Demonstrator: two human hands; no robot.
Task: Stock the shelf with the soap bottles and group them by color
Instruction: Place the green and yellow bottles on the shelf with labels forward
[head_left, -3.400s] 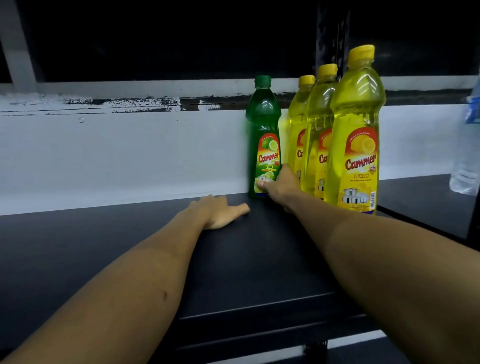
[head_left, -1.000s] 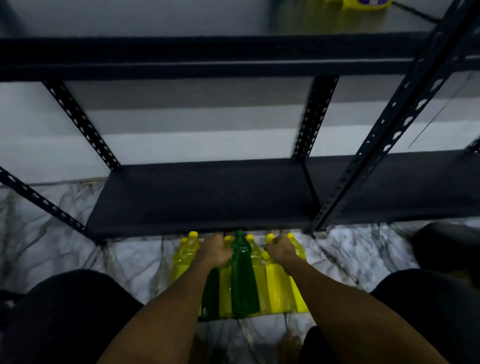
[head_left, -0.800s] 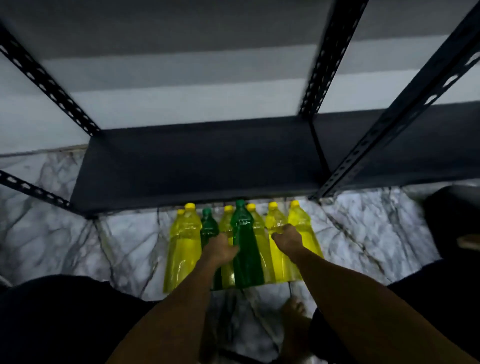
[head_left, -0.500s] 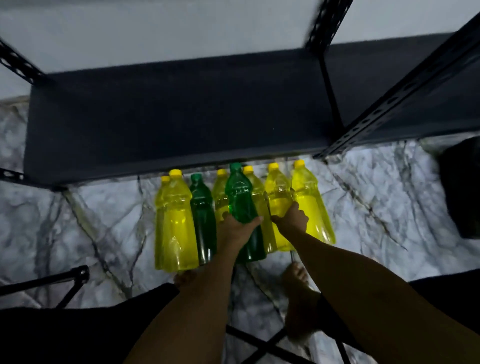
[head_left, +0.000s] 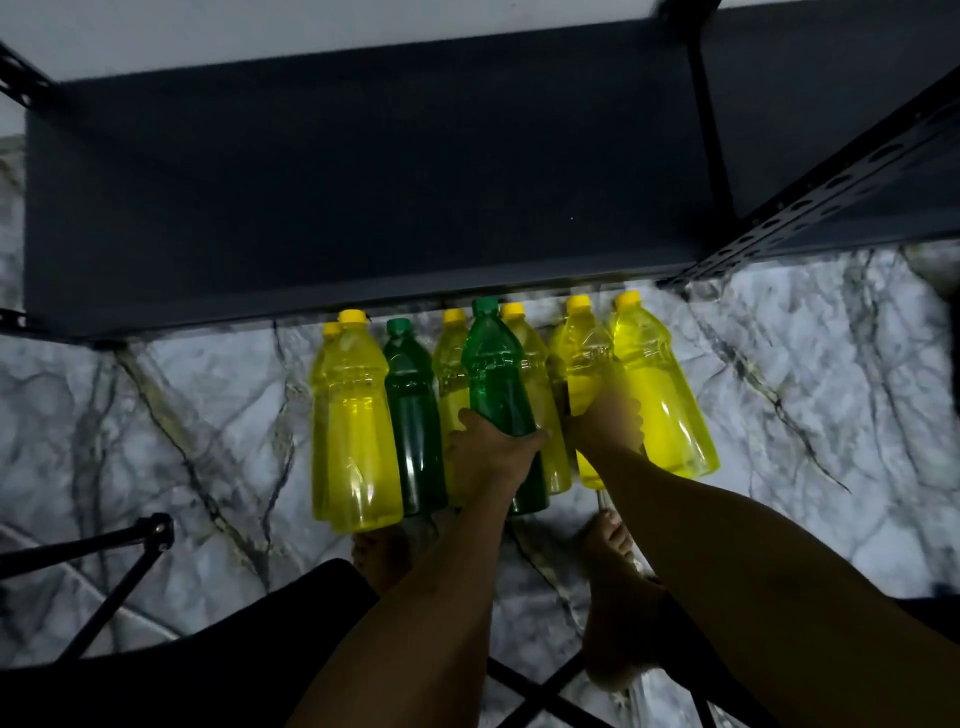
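Left hand (head_left: 491, 457) fingers grasp the green bottle (head_left: 496, 379); right hand (head_left: 605, 428), at 3 o'clock, grasps a yellow bottle (head_left: 584, 364). Better lift both straight up.

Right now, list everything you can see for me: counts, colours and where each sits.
Yellow soap bottles: at least six, yellow caps, standing on the floor in a row before the shelf; one in the right hand.
Green soap bottles: two, green caps, in that row; one in the left hand.
Shelf: one, dark board with perforated posts, above the row.
Floor: white marble with dark veins.
Black rods: lower left, on the floor.
Left hand: grips the green bottle.
Right hand: grips a yellow bottle.
Bare feet: two, behind the row.
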